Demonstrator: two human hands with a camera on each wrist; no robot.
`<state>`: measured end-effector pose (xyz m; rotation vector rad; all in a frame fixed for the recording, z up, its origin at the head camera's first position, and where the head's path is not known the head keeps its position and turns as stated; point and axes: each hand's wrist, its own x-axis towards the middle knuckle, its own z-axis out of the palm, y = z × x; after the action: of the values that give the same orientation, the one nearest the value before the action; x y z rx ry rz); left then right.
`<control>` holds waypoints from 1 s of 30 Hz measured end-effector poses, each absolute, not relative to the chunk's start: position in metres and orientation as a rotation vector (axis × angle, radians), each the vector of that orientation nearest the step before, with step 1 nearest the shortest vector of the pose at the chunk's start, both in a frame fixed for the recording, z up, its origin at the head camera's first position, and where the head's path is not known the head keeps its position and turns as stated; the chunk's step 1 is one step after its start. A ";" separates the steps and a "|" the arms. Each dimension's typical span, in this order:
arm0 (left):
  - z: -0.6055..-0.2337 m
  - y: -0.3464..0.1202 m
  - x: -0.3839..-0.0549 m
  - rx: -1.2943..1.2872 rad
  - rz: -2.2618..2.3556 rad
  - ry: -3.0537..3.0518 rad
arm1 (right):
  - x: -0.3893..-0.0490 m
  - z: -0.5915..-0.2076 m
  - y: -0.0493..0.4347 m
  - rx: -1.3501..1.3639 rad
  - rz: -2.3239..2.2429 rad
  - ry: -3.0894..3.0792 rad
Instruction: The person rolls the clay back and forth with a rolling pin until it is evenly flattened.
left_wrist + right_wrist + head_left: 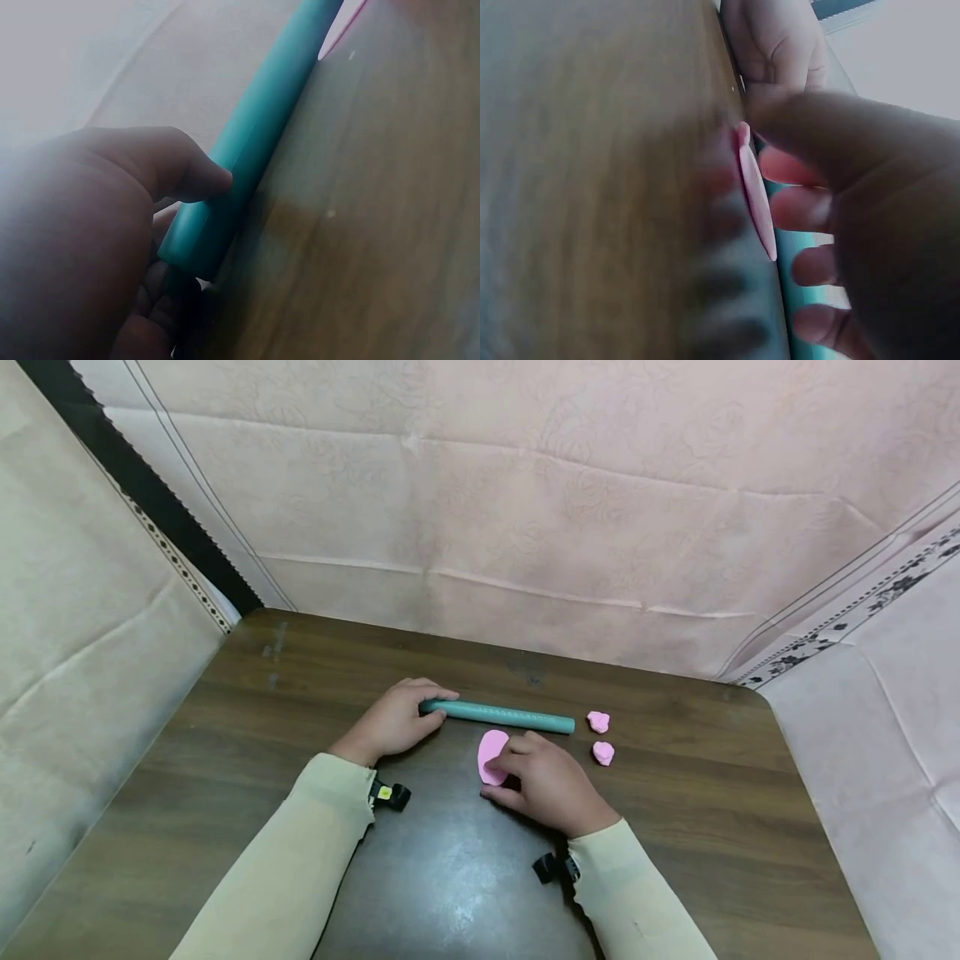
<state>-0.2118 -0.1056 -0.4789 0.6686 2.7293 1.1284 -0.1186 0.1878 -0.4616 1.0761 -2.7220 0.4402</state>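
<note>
One teal rod [510, 716] lies gripped by left fingers [442, 694].

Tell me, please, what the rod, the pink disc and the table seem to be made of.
Rod: probably plastic, smooth and satin; its teal colour is even, with a soft sheen. Pink disc: perhaps modelling dough, matte; it looks flattened, with a rounded, slightly uneven outline. Table: wood or wood-look laminate, somewhat glossy; brown grain shows and light glares off it.

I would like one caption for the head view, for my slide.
Left hand holds a teal rod; right hand touches a flat pink piece; two small pink lumps lie nearby.
</note>
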 end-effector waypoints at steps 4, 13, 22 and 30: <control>-0.479 -0.106 -0.212 0.669 1.128 2.730 | -0.118 -0.459 0.187 1.122 0.414 -2.702; -0.479 -0.106 -0.213 0.671 1.143 2.726 | -0.119 -0.460 0.184 1.070 0.433 -2.709; -0.478 -0.107 -0.213 0.673 1.156 2.717 | -0.120 -0.446 0.185 0.733 0.809 -2.846; -0.479 -0.105 -0.214 0.664 1.146 2.710 | -0.118 -0.440 0.187 0.451 1.262 -2.899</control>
<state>-0.2136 -0.1053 -0.4789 0.6636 2.7097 1.1460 -0.1182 0.1873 -0.4399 0.4505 -2.8986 1.2623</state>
